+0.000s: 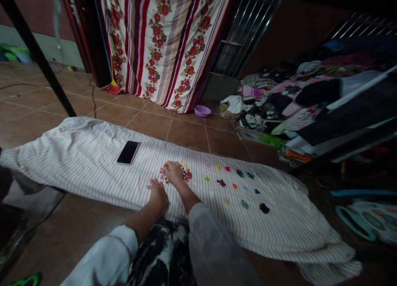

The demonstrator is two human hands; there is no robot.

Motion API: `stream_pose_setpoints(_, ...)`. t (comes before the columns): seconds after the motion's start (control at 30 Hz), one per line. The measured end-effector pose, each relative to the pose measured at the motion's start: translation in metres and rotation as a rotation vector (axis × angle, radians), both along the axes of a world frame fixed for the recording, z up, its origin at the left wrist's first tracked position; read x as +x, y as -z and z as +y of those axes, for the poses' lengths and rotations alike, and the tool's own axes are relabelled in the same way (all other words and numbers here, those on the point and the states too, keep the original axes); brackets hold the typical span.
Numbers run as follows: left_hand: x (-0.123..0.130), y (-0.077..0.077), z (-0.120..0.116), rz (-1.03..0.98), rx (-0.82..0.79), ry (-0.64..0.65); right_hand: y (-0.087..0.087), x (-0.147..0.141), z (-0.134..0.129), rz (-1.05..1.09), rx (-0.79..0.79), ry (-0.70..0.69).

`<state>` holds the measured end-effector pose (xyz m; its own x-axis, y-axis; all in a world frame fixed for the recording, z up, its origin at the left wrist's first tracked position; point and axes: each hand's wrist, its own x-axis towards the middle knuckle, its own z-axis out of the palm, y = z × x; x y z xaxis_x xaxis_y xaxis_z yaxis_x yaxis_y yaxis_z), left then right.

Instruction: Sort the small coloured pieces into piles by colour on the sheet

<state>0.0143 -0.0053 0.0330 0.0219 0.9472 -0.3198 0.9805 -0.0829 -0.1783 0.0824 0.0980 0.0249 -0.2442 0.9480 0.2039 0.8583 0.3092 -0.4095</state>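
A pile of small multicoloured pieces point(187, 173) lies on a striped cloth point(102, 170). Over the left part of this pile is my right hand point(173, 171), its fingers bent down; whatever is under the fingertips is too small to make out. My left hand point(157, 192) rests on the cloth just in front of the pile, fingers apart, holding nothing. To the right sit several small groups sorted by colour, among them yellow point(218, 167), red point(227, 169), brown point(221, 182), grey-blue point(245, 204) and black point(264, 208).
A dark-screened phone point(128, 152) lies on the cloth left of the pile. Beyond are a floral curtain point(161, 42), a purple basin point(202, 111) and a red dustpan point(113, 87) on the tiled floor. Clothes point(279, 95) are heaped at the back right.
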Motion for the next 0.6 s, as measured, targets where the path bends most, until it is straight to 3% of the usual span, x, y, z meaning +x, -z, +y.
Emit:
stream_pose_setpoints(0.2,-0.001,-0.007,0.001,-0.051,-0.045,-0.011,0.012,0.007,0.001,0.340,0.059,0.146)
stream_pose_setpoints(0.33,0.000,-0.013,0.000,0.005,-0.091,-0.023,0.017,0.018,-0.007,0.524,0.103,0.130)
stream_pose_setpoints(0.6,-0.005,-0.015,-0.003,0.043,-0.078,0.053,0.019,0.051,-0.039,0.587,0.101,0.197)
